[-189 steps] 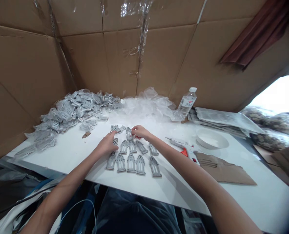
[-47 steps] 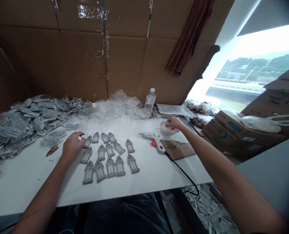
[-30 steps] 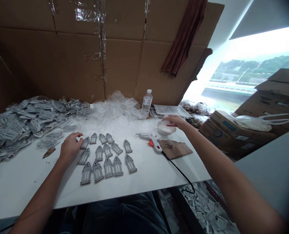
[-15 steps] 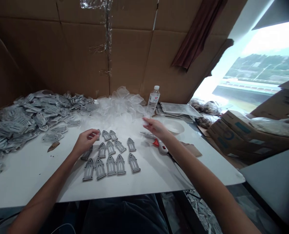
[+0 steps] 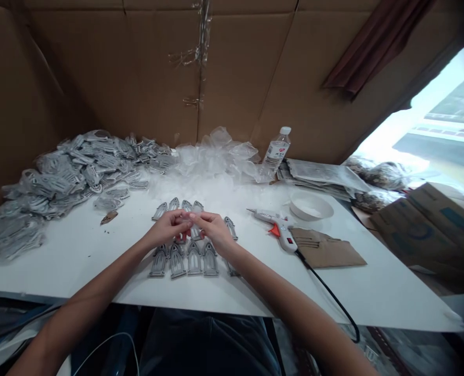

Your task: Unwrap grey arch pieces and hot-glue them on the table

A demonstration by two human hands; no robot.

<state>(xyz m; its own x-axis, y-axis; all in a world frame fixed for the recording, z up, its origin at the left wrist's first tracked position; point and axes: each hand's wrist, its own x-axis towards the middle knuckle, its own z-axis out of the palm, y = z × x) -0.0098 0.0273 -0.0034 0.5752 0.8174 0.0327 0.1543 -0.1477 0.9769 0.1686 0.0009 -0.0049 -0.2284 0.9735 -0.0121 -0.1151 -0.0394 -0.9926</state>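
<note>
My left hand [image 5: 166, 228] and my right hand [image 5: 216, 231] meet fingertip to fingertip above the middle of the white table [image 5: 106, 261]. Both are closed in a pinch, and what lies between the fingers is too small and hidden to name. Under and around them, grey arched window-shaped pieces [image 5: 195, 259] lie in loose rows. My fingers and right forearm cover some of these pieces. To the right of my right hand, a white hot glue gun [image 5: 283, 234] with an orange trigger lies on its side.
Bagged grey pieces [image 5: 73, 167] are heaped at the left. Clear plastic bags [image 5: 216, 154] and a water bottle [image 5: 277, 150] stand at the back. A white bowl [image 5: 312, 207] and a cardboard piece [image 5: 328, 249] lie right; the glue gun's black cord [image 5: 328, 292] crosses the table edge.
My right hand has come left from beside the clear bags and glue gun to join my left hand. My left hand has left the back-left pieces. The head view has shifted.
</note>
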